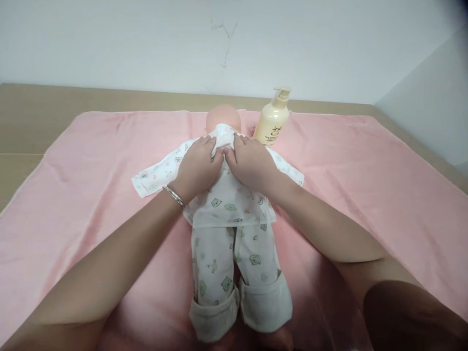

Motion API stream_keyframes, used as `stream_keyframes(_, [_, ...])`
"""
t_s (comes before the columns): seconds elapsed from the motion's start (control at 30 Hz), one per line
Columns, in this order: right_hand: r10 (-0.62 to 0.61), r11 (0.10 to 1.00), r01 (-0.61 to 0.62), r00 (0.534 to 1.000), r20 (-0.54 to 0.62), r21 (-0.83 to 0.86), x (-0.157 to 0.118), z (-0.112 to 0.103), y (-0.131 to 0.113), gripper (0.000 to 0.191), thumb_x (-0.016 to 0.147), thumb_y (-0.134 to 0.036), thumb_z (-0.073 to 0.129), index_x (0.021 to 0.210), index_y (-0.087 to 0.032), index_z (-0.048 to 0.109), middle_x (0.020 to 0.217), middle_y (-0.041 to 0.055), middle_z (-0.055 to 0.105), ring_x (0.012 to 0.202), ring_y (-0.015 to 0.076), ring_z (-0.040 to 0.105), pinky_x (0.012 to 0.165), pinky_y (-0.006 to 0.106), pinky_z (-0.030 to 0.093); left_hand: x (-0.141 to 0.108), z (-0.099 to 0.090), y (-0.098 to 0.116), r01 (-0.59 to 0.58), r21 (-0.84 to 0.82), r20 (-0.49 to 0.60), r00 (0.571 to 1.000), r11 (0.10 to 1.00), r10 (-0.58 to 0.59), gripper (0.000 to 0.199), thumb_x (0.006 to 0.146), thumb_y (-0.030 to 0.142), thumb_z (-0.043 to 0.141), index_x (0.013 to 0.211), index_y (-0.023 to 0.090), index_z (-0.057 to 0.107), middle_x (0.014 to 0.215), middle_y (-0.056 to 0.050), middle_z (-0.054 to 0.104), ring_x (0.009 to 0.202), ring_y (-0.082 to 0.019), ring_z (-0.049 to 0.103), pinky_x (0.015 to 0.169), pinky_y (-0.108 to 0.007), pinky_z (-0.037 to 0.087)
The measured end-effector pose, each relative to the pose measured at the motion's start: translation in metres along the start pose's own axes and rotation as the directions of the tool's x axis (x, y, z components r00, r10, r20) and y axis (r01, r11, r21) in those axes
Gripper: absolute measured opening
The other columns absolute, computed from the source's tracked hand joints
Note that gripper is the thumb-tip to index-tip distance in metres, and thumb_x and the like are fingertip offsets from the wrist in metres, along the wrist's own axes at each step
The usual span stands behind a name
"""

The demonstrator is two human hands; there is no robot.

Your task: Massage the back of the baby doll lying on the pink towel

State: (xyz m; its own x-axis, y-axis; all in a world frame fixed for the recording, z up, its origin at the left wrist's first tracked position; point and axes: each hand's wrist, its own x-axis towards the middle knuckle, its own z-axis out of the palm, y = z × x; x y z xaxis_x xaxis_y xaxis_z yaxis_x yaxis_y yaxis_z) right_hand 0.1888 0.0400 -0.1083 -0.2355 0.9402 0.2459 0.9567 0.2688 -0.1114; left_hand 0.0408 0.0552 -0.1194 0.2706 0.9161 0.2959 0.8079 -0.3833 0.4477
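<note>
A baby doll (224, 117) lies stretched out with its bare head away from me and its feet near me. It wears a white baby shirt (230, 207) with small green animal prints and matching pants (215, 261) with thickly rolled cuffs. Both sleeves spread out to the sides. At the upper chest or back, my left hand (201, 163) pinches the shirt fabric below the neck. My right hand (252, 160) grips the same gathered cloth from the other side, the two thumbs nearly touching. I cannot make out the doll's face.
A pale yellow pump bottle (273, 119) stands beside the doll's head, just beyond my right hand. Under everything is a pink blanket (365, 185), wrinkled in places, on a wooden table (36, 102). A white wall (146, 48) rises behind the table.
</note>
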Motion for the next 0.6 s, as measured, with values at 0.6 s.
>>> stream_keyframes(0.6, [-0.034,0.999,0.034,0.999,0.002,0.01,-0.007,0.006,-0.003,0.057,0.107,-0.027,0.035,0.153,0.007,0.042,0.15,0.0278,0.049,0.143,0.0384,0.045,0.123,0.049,0.036,0.001,0.009,-0.014,0.064,-0.178,-0.06,0.995,0.982,-0.076,0.047,0.097,0.04,0.04,0.125,0.013,0.066,0.132,-0.014,0.069,0.126,-0.028,0.061,0.118,-0.044,0.044])
